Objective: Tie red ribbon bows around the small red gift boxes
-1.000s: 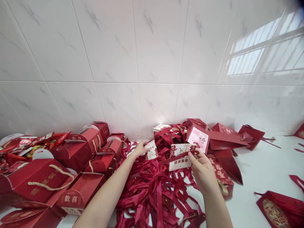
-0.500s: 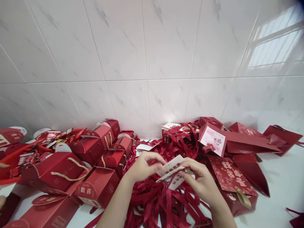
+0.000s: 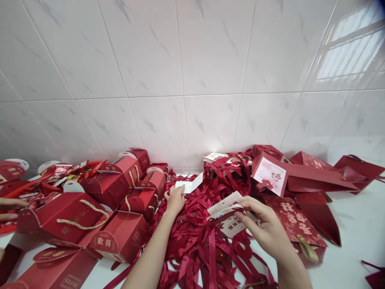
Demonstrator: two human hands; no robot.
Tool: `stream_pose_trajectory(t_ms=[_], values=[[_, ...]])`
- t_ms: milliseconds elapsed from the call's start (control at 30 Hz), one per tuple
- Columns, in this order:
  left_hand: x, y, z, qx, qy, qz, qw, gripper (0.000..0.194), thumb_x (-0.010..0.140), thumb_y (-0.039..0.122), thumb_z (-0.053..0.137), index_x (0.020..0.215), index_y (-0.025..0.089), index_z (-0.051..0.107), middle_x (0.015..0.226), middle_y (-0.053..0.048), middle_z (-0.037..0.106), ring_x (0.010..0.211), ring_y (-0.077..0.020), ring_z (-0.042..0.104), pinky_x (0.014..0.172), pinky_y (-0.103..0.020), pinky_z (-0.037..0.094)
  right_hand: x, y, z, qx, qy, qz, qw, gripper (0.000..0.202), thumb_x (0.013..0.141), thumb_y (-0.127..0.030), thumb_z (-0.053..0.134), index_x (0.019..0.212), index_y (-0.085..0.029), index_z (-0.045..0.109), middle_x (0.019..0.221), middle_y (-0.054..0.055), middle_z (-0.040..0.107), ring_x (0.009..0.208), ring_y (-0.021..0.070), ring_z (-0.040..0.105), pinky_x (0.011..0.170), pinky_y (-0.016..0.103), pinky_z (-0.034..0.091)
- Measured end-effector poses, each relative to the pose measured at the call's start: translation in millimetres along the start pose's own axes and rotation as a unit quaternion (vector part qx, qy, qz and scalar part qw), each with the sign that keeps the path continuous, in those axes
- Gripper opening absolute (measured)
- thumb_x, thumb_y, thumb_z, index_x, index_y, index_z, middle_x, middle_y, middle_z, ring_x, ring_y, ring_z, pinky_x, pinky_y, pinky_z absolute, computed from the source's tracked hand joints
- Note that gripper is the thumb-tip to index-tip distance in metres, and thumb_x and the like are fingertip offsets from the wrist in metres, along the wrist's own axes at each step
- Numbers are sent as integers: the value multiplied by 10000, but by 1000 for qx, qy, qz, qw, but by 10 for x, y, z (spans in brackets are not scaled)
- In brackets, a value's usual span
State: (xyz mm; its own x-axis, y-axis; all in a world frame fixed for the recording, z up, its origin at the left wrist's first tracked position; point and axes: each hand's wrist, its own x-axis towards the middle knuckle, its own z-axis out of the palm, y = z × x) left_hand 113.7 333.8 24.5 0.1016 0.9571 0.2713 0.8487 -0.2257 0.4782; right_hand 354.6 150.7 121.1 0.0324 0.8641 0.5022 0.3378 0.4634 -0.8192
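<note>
My left hand has its fingers closed at the left end of a folded white card, at the back of the ribbon heap. My right hand pinches several white printed cards with dark red lettering, fanned slightly apart. A dark red ribbon hangs among those cards, and a small gold bead shows by the fingertips. Below both hands spreads a tangled heap of dark red satin ribbons.
Red gift boxes with rope handles stand at left. Beyond them, another person's hand is at a red tray of wrapped sweets. Red paper bags and a patterned red box lie at right. A tiled wall rises behind.
My left hand has left the cards in my right hand and moved forward and left to the white card at the back. My right hand has shifted slightly right, still holding its cards.
</note>
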Motion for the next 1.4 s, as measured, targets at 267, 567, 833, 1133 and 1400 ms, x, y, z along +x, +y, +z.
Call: stream_pose_trajectory(t_ms=[267,567,833,1133,1400], values=[[-67,441,-790,-56,-7,60,997,218,859,284,502,925,201,693,1012,-82,700,970,-255,586,910,-394,395,-93,-5,64,137,90,64,984,492,791,-277,665,1266,-269,535,883,44,638,740,162,592,660,250,502],[-926,1215,-1511,-274,-166,255,912,235,894,342,511,881,204,700,840,-48,674,809,-174,597,777,-265,448,-25,-275,298,11,58,-33,998,79,814,-230,617,864,-222,678,1299,79,515,1179,275,484,983,394,406],[-249,630,-1038,-267,7,35,963,508,953,474,234,843,163,620,858,-81,664,865,-188,619,835,-297,471,-68,-166,348,66,96,43,992,296,867,-293,585,1128,-256,452,944,19,663,849,152,627,748,231,490],[52,-108,-207,-94,36,-180,978,301,782,276,670,1028,124,589,1157,-128,584,1109,-295,527,925,-492,412,-106,-151,119,-25,76,-24,996,111,885,-269,563,993,-256,580,947,9,614,876,137,591,749,184,469],[149,-113,-412,-180,93,-115,972,270,653,176,677,913,176,606,913,-98,679,936,-283,629,843,-393,449,-121,-90,81,2,71,-1,997,152,886,-266,566,1037,-256,573,981,26,604,875,144,583,769,205,475]])
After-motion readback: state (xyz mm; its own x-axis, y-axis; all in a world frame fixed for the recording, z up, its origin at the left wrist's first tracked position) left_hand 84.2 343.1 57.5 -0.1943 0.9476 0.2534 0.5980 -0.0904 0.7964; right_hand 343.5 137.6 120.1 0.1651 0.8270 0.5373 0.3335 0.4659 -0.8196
